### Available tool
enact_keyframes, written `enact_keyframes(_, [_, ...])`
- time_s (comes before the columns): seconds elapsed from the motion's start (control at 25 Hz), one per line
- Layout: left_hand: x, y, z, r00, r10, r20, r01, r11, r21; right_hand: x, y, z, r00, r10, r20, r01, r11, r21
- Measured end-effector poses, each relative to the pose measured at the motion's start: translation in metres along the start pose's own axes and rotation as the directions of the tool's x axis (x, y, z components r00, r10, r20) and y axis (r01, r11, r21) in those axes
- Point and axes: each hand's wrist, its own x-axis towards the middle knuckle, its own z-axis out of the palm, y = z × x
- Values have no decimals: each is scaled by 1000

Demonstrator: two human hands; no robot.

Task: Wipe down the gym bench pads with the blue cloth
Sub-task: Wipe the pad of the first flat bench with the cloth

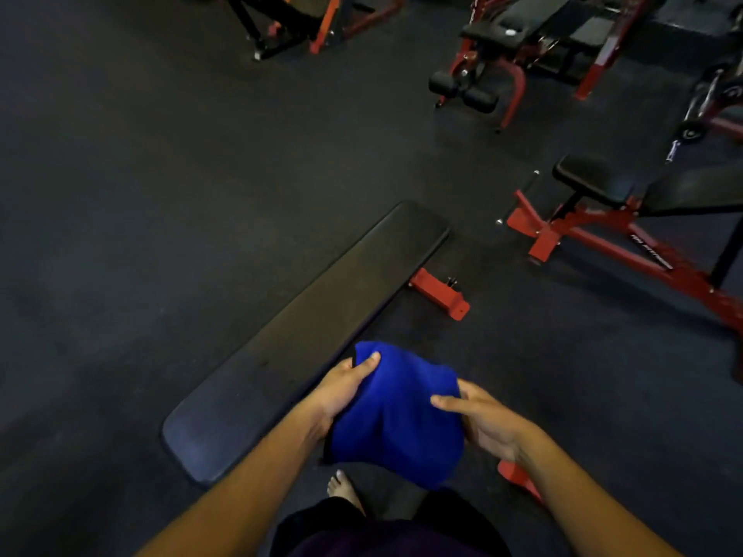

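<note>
my left hand (341, 389) grips blue cloth (396, 416), thumb curled on top | my right hand (484, 420) pinches its right edge | cloth held above near end of flat bench pad (297, 335)

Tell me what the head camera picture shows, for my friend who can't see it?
A person's left hand and right hand hold a bunched blue cloth above the near end of a long black flat bench pad. Red-framed gym benches stand on the dark floor beyond.
</note>
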Motion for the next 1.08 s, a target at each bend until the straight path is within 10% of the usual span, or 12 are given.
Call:
enact_keyframes(0.12, [37, 37, 5, 984, -65, 169, 61, 998, 30, 35, -36, -40, 971, -54, -232, 59, 998, 17])
enact_keyframes(0.48, [188, 183, 93, 913, 407, 10, -387, 861, 329, 126, -228, -202, 888, -460, 3, 460, 887, 25])
enact_keyframes(0.72, [267, 229, 117, 817, 577, 12, -483, 672, 562, 187, -309, -275, 955, -260, 143, 288, 930, -229])
enact_keyframes(1.08, [385, 264, 145, 965, 261, 24, -262, 965, 36, 294, -377, -317, 979, 183, 92, -121, 881, -458])
